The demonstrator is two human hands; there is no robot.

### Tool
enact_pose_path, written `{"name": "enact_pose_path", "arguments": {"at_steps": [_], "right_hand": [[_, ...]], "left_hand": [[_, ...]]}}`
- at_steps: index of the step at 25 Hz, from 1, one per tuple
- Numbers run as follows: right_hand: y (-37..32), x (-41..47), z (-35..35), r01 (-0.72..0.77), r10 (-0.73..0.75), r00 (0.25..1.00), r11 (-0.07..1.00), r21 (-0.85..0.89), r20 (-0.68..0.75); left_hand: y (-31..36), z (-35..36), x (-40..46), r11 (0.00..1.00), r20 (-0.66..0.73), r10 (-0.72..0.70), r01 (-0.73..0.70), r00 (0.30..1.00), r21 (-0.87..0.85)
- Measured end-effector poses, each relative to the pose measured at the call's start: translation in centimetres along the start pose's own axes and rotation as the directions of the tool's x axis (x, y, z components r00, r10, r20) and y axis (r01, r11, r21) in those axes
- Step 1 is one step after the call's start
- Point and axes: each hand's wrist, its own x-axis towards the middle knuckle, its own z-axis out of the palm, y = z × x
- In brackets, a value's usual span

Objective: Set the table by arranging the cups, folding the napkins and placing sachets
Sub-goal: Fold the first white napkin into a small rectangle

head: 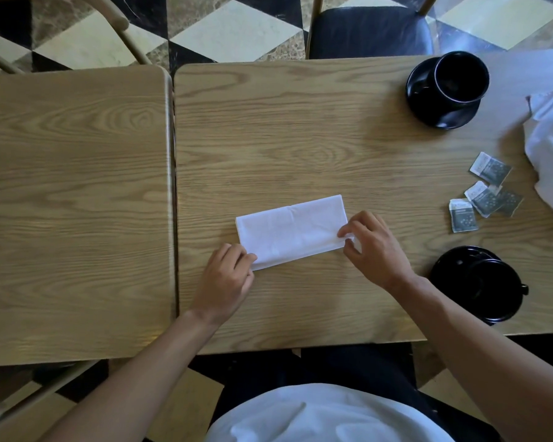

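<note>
A white napkin (292, 230), folded into a long strip, lay slightly askew on the right table (300, 138), near its front edge. The left hand (225, 282) pinched the strip's near left corner with curled fingers; the right hand (375, 247) pinched the right end between thumb and fingertips.

To the right of the napkin, four sachets (486, 194) lay in a loose cluster, two of them overlapping, well apart from the hands. A black cup (462, 78) stood on a black saucer (441, 114) at the far right of the table. A second black cup (489, 290) sat on its saucer (447, 266) at the near right, just beside the right forearm. A crumpled white cloth (551, 148) lay at the right edge, partly cut off by the frame. Nothing lay between the hands and the napkin.

Both tables were pale wood-grain with rounded corners; the left table (74, 202) stood close beside the right one with a narrow gap between. Beyond them a chair (369, 31) with a dark seat faced the right table, on a floor (237, 30) of black, cream and speckled diamond tiles.
</note>
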Motion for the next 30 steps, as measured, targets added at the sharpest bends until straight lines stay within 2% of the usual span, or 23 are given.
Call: {"name": "enact_pose_path", "arguments": {"at_steps": [2, 5, 9, 13, 14, 16, 18, 20, 22, 25, 30], "right_hand": [[0.4, -0.1, 0.0, 0.021, -0.022, 0.999, 1.0, -0.021, -0.047], [0.9, -0.5, 0.4, 0.014, -0.019, 0.997, 0.997, -0.07, -0.07], [0.6, -1.3, 1.3, -0.104, 0.092, 0.992, 0.983, -0.153, -0.082], [-2.5, -0.4, 1.9, -0.272, 0.239, 0.951, 0.948, -0.165, -0.198], [-4.1, 0.4, 2.6, -0.25, 0.217, 0.956, 0.955, -0.16, -0.199], [-7.0, 2.6, 4.5, -0.114, 0.099, 0.986, 0.988, -0.108, -0.136], [-8.7, 4.6, 6.5, 0.039, -0.041, 0.999, 0.997, -0.06, -0.03], [-7.8, 5.3, 7.8, 0.162, -0.152, 0.985, 0.978, -0.13, 0.08], [-5.3, 5.5, 8.2, 0.247, -0.217, 0.965, 0.94, -0.237, 0.147], [-2.0, 5.6, 7.6, 0.262, -0.211, 0.961, 0.9, -0.349, 0.179], [2.1, 4.8, 5.4, 0.185, -0.142, 0.981, 0.898, -0.4, 0.134]], "left_hand": [[0.2, 0.1, -0.1, 1.0, -0.026, 0.009, -0.009, 1.0, -0.001], [0.4, 0.4, -0.4, 1.0, 0.028, -0.001, 0.0, 1.0, 0.017], [0.8, 0.2, 0.0, 0.989, 0.073, -0.137, 0.14, 0.988, -0.038], [2.0, 0.0, 1.2, 0.98, -0.009, -0.187, 0.186, 0.982, -0.069], [2.5, 0.3, 1.8, 0.974, -0.034, -0.213, 0.21, 0.976, -0.081], [3.4, 1.2, 4.1, 0.958, -0.059, -0.268, 0.259, 0.962, -0.121], [4.0, 2.1, 5.9, 0.938, 0.0, -0.325, 0.322, 0.946, -0.124], [4.2, 3.4, 6.3, 0.935, 0.075, -0.347, 0.351, 0.935, -0.053], [3.5, 4.6, 5.6, 0.947, 0.1, -0.322, 0.317, 0.942, 0.059], [2.7, 5.5, 5.0, 0.951, 0.125, -0.292, 0.275, 0.948, 0.139], [2.4, 5.9, 4.9, 0.941, 0.146, -0.312, 0.283, 0.939, 0.187]]}}
